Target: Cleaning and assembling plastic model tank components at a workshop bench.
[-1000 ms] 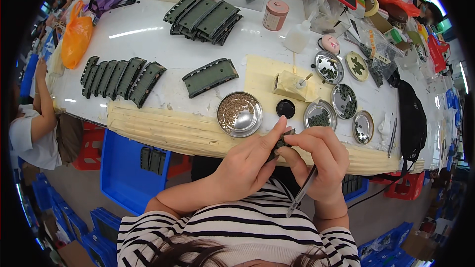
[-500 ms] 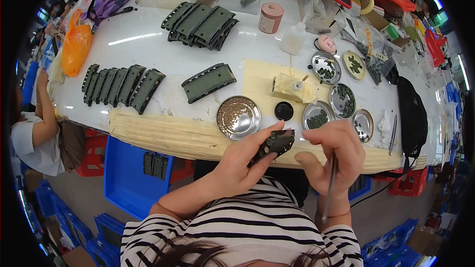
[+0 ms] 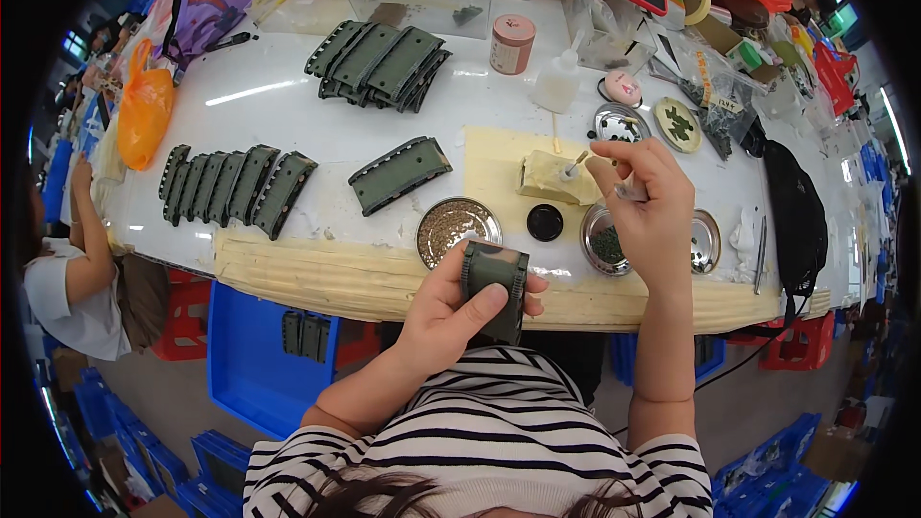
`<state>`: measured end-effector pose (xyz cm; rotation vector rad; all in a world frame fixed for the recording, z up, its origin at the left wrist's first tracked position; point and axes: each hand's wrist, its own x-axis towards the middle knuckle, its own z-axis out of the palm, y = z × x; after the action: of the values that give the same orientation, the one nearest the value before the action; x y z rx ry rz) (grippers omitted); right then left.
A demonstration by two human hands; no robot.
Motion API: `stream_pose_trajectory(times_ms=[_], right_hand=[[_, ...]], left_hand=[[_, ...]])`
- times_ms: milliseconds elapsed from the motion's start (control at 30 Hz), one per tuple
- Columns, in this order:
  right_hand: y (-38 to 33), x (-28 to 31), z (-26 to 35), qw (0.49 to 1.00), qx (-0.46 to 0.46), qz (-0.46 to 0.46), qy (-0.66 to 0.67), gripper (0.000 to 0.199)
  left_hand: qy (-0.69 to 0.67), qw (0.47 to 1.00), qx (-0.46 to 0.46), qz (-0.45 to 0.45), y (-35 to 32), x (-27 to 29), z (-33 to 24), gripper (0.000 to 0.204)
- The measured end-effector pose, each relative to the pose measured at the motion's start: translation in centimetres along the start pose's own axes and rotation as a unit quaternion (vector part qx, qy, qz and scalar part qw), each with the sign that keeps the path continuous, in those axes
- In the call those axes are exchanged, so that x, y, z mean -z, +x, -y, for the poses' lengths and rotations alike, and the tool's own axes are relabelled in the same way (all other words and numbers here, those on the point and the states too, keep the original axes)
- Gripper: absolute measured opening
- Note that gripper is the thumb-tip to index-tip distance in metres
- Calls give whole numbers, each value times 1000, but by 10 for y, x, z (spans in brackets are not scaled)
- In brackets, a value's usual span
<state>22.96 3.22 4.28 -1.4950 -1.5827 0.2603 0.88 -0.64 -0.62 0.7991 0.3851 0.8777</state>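
— So, what has changed since a second ago?

— Both hands were bunched together over the table edge then, working on the one piece. Now they are apart. The left hand [image 3: 451, 312] has the dark green strap piece [image 3: 494, 288] wrapped in its fingers, thumb pressed on its face, held low just in front of the striped shirt and below the table's [image 3: 317, 269] near edge. The right hand [image 3: 648, 216] has gone up and forward over the small metal dishes.

— Holding anything?

— Its fingertips are pinched shut on a thin metal tool [image 3: 628, 192], the rest of the fingers curled. It hovers over the dish of dark bits [image 3: 604, 245], close to the yellow sponge block [image 3: 552, 177]. My reading: the tool is off the piece for the moment and up by the dishes and the sponge.

— Room to move?

— Tight on the right: dishes, a black round cap [image 3: 545, 222] and the larger dish of fine grains [image 3: 456, 225] crowd together. Left of that, a single green piece [image 3: 398, 173] lies alone with bare white table around it, and a row of green pieces [image 3: 235, 182] sits well apart further left.
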Motion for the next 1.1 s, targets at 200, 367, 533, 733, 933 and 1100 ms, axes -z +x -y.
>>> stream_pose_trajectory(times_ms=[200, 367, 533, 733, 933, 1100], right_hand=[[5, -12, -8, 1000, 11, 27, 6, 15], [4, -6, 0, 999, 39, -30, 15, 9], [-10, -4, 19, 976, -21, -69, 205, 12], [-30, -9, 36, 912, -100, 23, 396, 16], [-32, -9, 35, 903, -111, 33, 414, 11], [-33, -10, 32, 908, -103, 38, 404, 10]], left_hand=[[-156, 985, 72, -28, 10, -4, 1, 39], [-262, 959, 107, 15, 17, -4, 4, 44], [-317, 940, 123, 32, 19, -2, 5, 48], [-333, 933, 131, 26, 20, -3, 6, 47], [-337, 931, 138, 26, 20, -3, 8, 47], [-339, 930, 141, 29, 20, -3, 8, 47]])
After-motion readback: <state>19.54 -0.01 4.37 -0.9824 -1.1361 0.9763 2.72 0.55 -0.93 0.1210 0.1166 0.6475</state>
